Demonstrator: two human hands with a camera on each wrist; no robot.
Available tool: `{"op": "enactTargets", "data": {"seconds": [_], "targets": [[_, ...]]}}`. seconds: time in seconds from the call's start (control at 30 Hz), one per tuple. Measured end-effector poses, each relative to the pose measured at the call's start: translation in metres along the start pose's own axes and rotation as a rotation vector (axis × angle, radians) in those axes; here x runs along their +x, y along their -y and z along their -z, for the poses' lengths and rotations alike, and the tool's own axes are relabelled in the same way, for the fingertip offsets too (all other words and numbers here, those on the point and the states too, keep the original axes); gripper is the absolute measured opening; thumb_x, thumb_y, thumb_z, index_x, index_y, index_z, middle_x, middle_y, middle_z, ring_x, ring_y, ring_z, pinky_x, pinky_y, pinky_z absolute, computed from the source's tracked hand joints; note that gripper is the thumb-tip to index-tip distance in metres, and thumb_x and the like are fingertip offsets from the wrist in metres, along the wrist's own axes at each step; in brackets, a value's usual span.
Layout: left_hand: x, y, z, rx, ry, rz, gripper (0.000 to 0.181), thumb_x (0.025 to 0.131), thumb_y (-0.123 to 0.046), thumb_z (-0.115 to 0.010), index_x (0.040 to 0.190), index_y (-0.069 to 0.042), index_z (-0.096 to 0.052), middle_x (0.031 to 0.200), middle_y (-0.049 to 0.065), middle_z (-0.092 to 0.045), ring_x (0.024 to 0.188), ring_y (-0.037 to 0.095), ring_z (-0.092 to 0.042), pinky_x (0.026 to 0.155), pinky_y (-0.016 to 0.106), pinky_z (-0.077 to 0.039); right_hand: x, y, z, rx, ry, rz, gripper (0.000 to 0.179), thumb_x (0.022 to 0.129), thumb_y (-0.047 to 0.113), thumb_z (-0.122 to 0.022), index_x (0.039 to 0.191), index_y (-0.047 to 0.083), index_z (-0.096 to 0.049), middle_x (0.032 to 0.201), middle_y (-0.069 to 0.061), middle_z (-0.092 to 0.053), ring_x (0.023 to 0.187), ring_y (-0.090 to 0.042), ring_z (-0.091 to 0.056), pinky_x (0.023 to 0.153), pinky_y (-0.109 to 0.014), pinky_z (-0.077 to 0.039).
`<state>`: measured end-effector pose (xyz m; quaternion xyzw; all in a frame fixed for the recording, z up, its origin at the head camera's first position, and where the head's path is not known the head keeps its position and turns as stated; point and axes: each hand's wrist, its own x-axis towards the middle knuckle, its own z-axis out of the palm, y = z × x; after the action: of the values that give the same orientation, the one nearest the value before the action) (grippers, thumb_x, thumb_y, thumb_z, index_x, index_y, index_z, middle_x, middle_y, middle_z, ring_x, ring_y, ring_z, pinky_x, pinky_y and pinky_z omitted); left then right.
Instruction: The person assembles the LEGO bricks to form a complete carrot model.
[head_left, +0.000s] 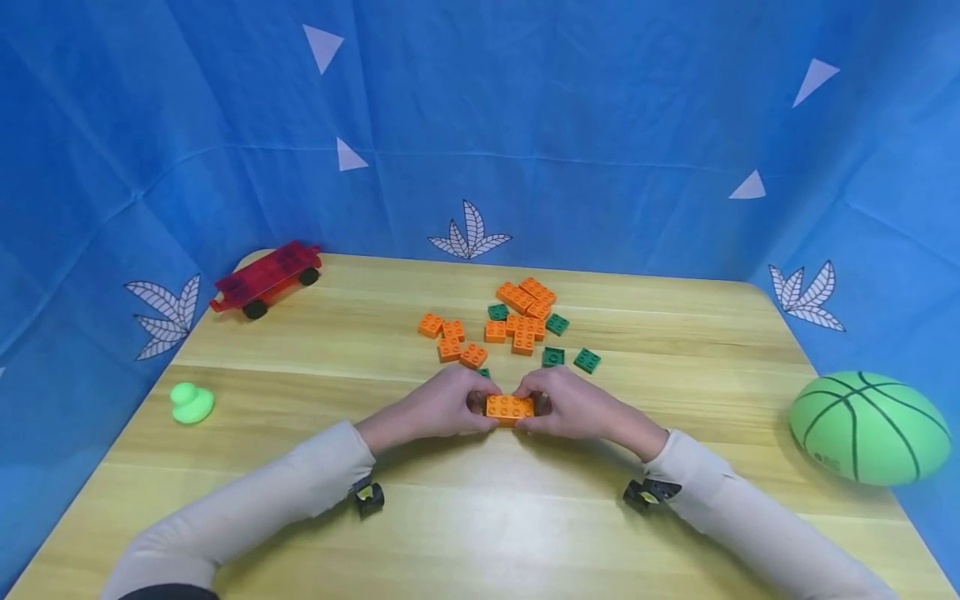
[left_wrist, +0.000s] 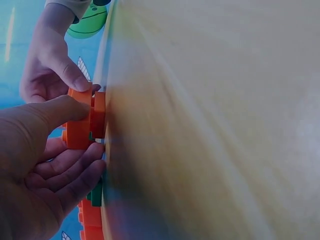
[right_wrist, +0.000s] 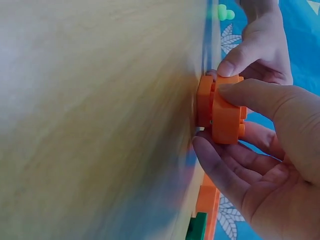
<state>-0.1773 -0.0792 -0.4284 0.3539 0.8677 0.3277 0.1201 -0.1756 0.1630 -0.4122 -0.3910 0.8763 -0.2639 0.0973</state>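
Near the middle of the table, both hands hold a long orange toy brick (head_left: pixel 510 406), studs facing up. My left hand (head_left: pixel 447 403) pinches its left end between thumb and fingers. At the opposite end, the thumb and fingers of my right hand (head_left: pixel 573 406) grip it. Directly beneath, a second orange brick (right_wrist: pixel 204 102) stands on the table. In the wrist views, studs show in a narrow gap between the two bricks, so they are not fully pressed together. A small green brick (head_left: pixel 483 373) peeks out behind the left hand.
Behind the hands lie several loose orange bricks (head_left: pixel 522 342) and small green bricks (head_left: pixel 587 360). A red toy skateboard (head_left: pixel 266 279) stands at the back left, with a light green knobbed object (head_left: pixel 192 403) nearer. At the right edge sits a green ball (head_left: pixel 870 429). Blue cloth (head_left: pixel 600 108) surrounds the table.
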Motion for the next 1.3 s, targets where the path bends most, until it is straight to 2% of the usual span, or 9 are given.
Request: {"op": "enactTargets", "data": {"seconds": [0.23, 0.47, 0.63, 0.77, 1.07, 1.23, 1.3], "targets": [[0.005, -0.003, 0.002, 0.018, 0.02, -0.026, 0.015, 0.086, -0.017, -0.082, 0.101, -0.015, -0.079, 0.068, -0.007, -0.063, 0.056, 0.002, -0.045, 0.052, 0.017, -0.034, -0.001, -0.001, 0.001, -0.011, -0.014, 0.014, 0.017, 0.087, 0.021, -0.083, 0.099, 0.013, -0.075, 0.086, 0.006, -0.07, 0.071, -0.007, -0.055, 0.064, -0.019, -0.049], [0.007, -0.004, -0.001, 0.049, 0.032, -0.017, 0.014, 0.085, -0.017, -0.083, 0.098, -0.014, -0.078, 0.073, -0.008, -0.065, 0.06, 0.002, -0.049, 0.054, 0.017, -0.039, 0.0, 0.001, -0.003, -0.007, -0.032, 0.008, 0.018, 0.085, 0.02, -0.085, 0.098, 0.013, -0.076, 0.085, 0.006, -0.07, 0.071, -0.009, -0.054, 0.063, -0.019, -0.048], [0.012, -0.004, -0.007, 0.072, 0.022, -0.03, 0.009, 0.084, -0.016, -0.083, 0.088, -0.014, -0.075, 0.07, -0.008, -0.063, 0.06, 0.003, -0.046, 0.055, 0.017, -0.036, -0.002, -0.001, -0.004, 0.022, -0.032, -0.031, 0.018, 0.083, 0.02, -0.086, 0.097, 0.015, -0.077, 0.084, 0.008, -0.069, 0.071, -0.007, -0.056, 0.063, -0.019, -0.05], [0.014, -0.006, -0.008, 0.11, 0.013, -0.021, 0.011, 0.082, -0.016, -0.083, 0.083, -0.013, -0.073, 0.068, -0.009, -0.06, 0.061, 0.003, -0.044, 0.056, 0.017, -0.034, -0.001, -0.001, -0.003, 0.03, -0.038, -0.024, 0.017, 0.083, 0.02, -0.086, 0.097, 0.015, -0.077, 0.085, 0.007, -0.07, 0.072, -0.007, -0.057, 0.064, -0.019, -0.051], [0.014, -0.007, -0.006, 0.149, 0.039, 0.005, 0.012, 0.08, -0.018, -0.084, 0.084, -0.013, -0.074, 0.07, -0.008, -0.063, 0.061, 0.003, -0.047, 0.055, 0.017, -0.037, 0.002, -0.004, -0.003, 0.112, -0.02, -0.011, 0.02, 0.083, 0.016, -0.086, 0.1, 0.012, -0.078, 0.09, 0.003, -0.074, 0.073, -0.003, -0.061, 0.065, -0.02, -0.055], [0.011, -0.007, -0.001, 0.117, 0.029, -0.018, 0.015, 0.082, -0.021, -0.085, 0.092, -0.012, -0.077, 0.072, -0.006, -0.066, 0.059, 0.002, -0.045, 0.054, 0.016, -0.035, 0.002, -0.004, -0.001, 0.128, -0.007, -0.026, 0.02, 0.083, 0.017, -0.086, 0.101, 0.013, -0.078, 0.091, 0.002, -0.073, 0.074, -0.003, -0.061, 0.065, -0.02, -0.055], [0.008, -0.006, 0.001, 0.077, 0.025, -0.021, 0.018, 0.084, -0.022, -0.085, 0.098, -0.012, -0.079, 0.073, -0.005, -0.068, 0.057, 0.002, -0.046, 0.053, 0.017, -0.035, 0.002, -0.004, -0.001, 0.133, -0.002, -0.026, 0.021, 0.084, 0.017, -0.086, 0.103, 0.012, -0.079, 0.092, 0.002, -0.074, 0.075, -0.005, -0.062, 0.066, -0.02, -0.056]]}}
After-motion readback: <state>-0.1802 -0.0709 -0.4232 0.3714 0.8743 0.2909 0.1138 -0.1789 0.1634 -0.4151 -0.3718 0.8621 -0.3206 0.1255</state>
